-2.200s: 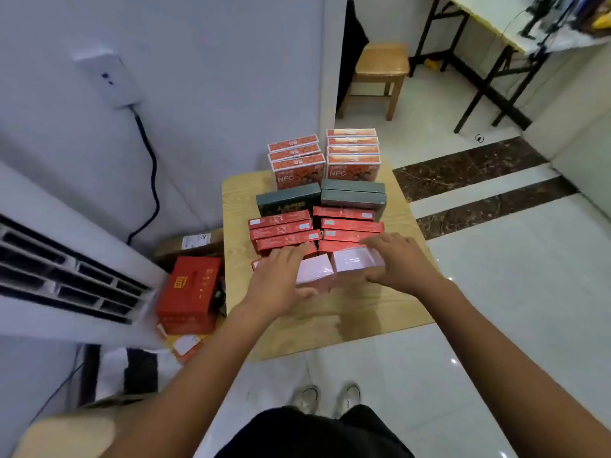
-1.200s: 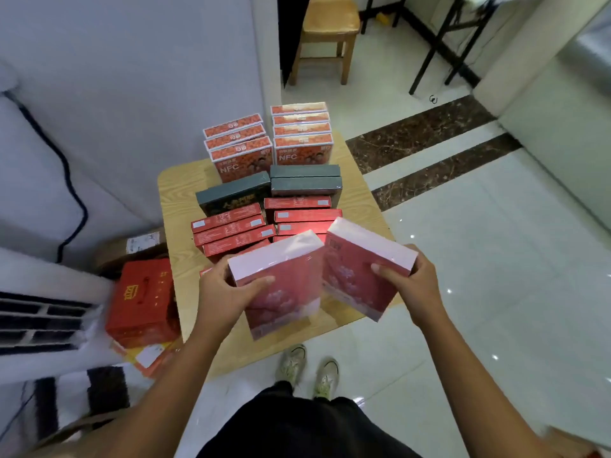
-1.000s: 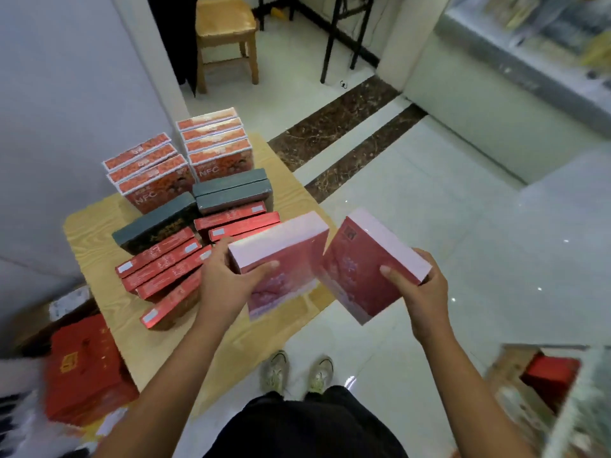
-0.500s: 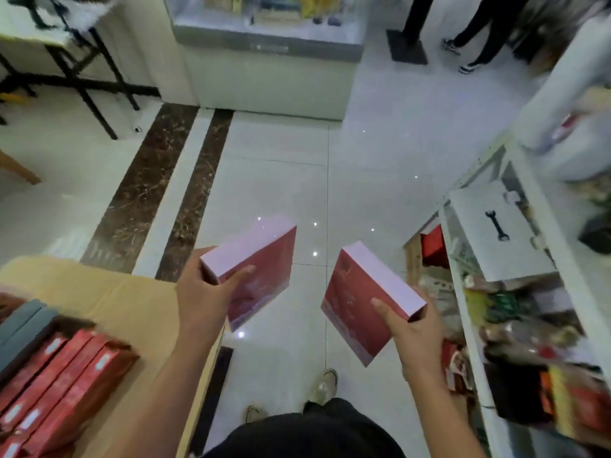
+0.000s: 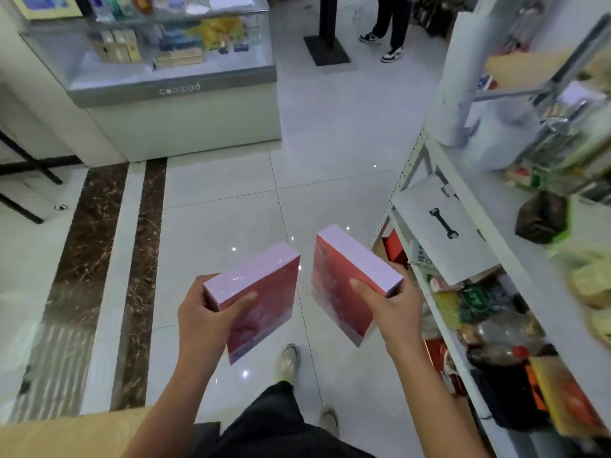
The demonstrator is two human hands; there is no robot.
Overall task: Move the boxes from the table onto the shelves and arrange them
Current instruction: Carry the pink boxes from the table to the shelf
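Pinching thumb-in-front, left hand holds the left box, right hand the right box; best keep them apart up to the shelves' front edge.

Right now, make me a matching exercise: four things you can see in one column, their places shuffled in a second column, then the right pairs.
1. black wrench
2. glass display counter
3. pink-topped boxes
4. black pole base

A. one gripped in the left hand, one in the right hand
B. lying on a white board on the shelves
C. on the floor, beside a standing person's shoes
D. upper left, across that floor

Pairs: 1-B, 2-D, 3-A, 4-C
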